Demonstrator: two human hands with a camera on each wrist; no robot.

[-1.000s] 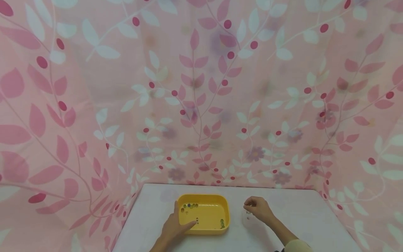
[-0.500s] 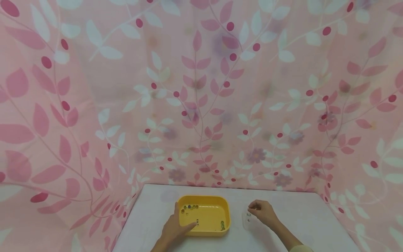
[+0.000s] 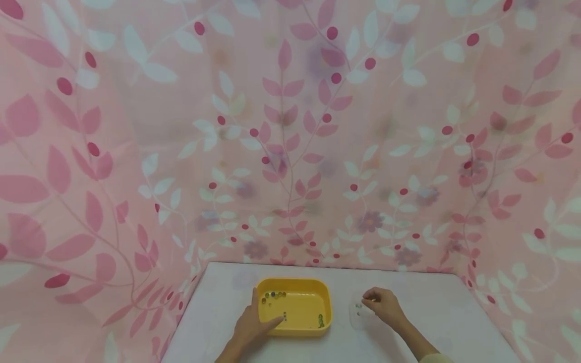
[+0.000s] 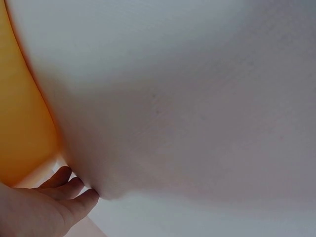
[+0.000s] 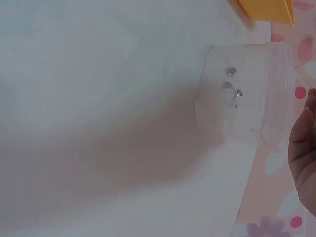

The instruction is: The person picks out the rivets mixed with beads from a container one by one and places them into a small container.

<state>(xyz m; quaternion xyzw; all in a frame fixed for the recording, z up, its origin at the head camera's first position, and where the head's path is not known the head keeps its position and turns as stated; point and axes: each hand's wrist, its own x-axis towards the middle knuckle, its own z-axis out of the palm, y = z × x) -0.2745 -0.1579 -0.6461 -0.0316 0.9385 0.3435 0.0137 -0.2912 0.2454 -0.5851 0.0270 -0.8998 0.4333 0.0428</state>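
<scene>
My left hand [image 3: 250,322] grips the left side of a yellow tray [image 3: 301,333], its thumb reaching over the near rim and its fingers along the outside. In the left wrist view, bent fingers [image 4: 79,197] touch the table beside the tray wall. Several small round beads [image 3: 267,296] lie in the tray's far left corner; green ones [image 3: 321,320] sit at its right. My right hand [image 3: 383,305] hovers at the rim of a clear plastic container [image 5: 252,118], thumb and fingers together. Small shiny pieces [image 5: 232,72] lie inside that container. I cannot tell whether the right fingertips hold anything.
The tray and the container stand side by side on a white-covered table [image 3: 408,282], a gap between them. Pink leaf-patterned cloth [image 3: 290,151] hangs behind the table and at both sides.
My right hand has shifted slightly right over the container, so more of the container and the pieces in it show. The left hand and the tray have stayed in place.
</scene>
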